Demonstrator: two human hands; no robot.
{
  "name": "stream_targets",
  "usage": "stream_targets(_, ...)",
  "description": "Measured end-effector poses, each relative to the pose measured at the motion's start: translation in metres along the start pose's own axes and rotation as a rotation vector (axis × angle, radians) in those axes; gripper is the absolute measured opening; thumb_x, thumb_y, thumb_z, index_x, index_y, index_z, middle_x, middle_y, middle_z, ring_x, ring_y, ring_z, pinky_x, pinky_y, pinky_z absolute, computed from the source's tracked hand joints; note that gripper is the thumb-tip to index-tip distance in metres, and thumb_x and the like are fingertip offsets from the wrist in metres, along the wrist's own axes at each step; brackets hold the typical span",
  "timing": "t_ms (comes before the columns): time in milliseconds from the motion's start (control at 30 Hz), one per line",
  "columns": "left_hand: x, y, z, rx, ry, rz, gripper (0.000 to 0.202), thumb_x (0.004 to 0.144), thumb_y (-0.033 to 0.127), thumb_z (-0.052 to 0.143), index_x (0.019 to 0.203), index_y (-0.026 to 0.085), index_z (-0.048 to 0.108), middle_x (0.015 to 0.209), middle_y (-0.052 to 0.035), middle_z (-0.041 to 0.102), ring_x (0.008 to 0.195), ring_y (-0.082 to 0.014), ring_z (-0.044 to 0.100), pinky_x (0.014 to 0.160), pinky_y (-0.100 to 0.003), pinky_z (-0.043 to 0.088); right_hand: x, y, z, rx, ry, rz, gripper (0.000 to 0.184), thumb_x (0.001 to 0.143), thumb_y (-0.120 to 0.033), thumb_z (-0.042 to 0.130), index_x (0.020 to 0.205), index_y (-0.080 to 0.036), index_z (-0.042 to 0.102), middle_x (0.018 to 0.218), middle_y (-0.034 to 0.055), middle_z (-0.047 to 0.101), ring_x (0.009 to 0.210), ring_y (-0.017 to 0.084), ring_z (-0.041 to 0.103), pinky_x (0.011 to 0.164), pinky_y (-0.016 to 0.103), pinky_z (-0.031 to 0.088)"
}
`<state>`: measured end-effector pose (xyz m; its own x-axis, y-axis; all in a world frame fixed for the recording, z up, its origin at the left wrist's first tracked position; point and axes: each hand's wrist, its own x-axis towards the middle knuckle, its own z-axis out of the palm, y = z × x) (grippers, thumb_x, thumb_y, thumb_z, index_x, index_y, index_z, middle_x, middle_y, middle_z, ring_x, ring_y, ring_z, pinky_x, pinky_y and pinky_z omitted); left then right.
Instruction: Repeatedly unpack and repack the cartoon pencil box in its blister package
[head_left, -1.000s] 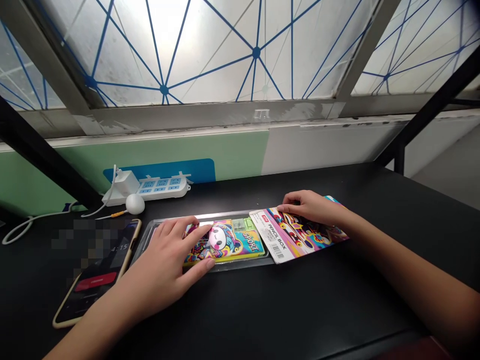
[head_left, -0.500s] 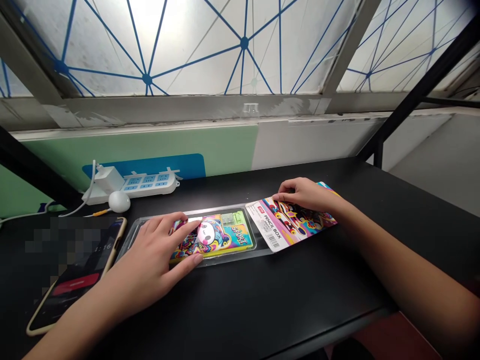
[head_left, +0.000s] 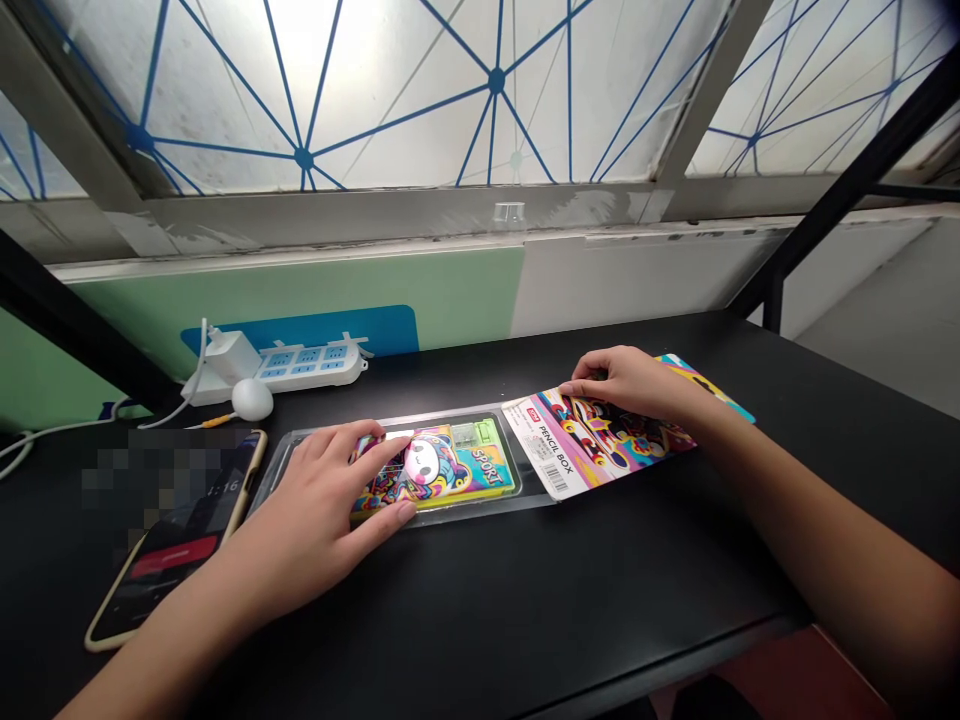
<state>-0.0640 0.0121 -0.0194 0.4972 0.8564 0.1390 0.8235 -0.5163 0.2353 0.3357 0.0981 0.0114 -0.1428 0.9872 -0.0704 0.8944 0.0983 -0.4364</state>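
Observation:
A colourful pencil box (head_left: 472, 465) with "SPORT" printed on it lies in a clear plastic tray (head_left: 536, 490) on the black table. My left hand (head_left: 337, 495) rests over its left part, fingers spread on its top and the thumb along the near edge. To the right, the printed packaging card (head_left: 562, 450) marked "PENCIL BOX" overlaps the tray's right end. My right hand (head_left: 630, 382) is on the card's far side, fingers curled and thumb against its edge. Some fingertips of that hand are hidden from view.
A phone (head_left: 180, 550) in a pale case lies left of my left forearm. Behind it are a white power strip (head_left: 315, 370) with a plugged-in adapter (head_left: 232, 355), and a round white object (head_left: 252, 400) on a cable. The black table (head_left: 525, 600) meets the wall below a window.
The whole view has shifted slightly, moving the scene to the right in the picture. More of the card's far right end shows past my right hand. My left hand stays on the pencil box.

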Motion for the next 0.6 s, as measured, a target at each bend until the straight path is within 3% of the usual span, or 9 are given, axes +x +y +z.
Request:
stream_targets(333, 0.000, 0.002, 0.004, 0.025, 0.056, 0.010, 0.054, 0.096, 0.060, 0.052, 0.144, 0.035, 0.055, 0.145, -0.0092, 0.050, 0.132, -0.0373, 0.044, 0.108, -0.058, 0.040, -0.006, -0.007, 0.002, 0.009, 0.045, 0.007, 0.041, 0.081, -0.064, 0.067, 0.077, -0.024, 0.071, 0.079, 0.0028, 0.075, 0.072, 0.021, 0.067, 0.060, 0.031, 0.045)
stream_targets(600, 0.006, 0.033, 0.012, 0.038, 0.116, 0.066, 0.047, 0.100, 0.049, 0.051, 0.141, 0.027, 0.054, 0.145, -0.0131, 0.052, 0.134, -0.0353, 0.047, 0.116, -0.070, 0.022, -0.020, -0.049, 0.045, 0.073, 0.055, -0.063, 0.038, 0.090, -0.060, 0.059, 0.082, -0.024, 0.069, 0.082, 0.0037, 0.074, 0.071, 0.020, 0.064, 0.059, 0.031, 0.042)
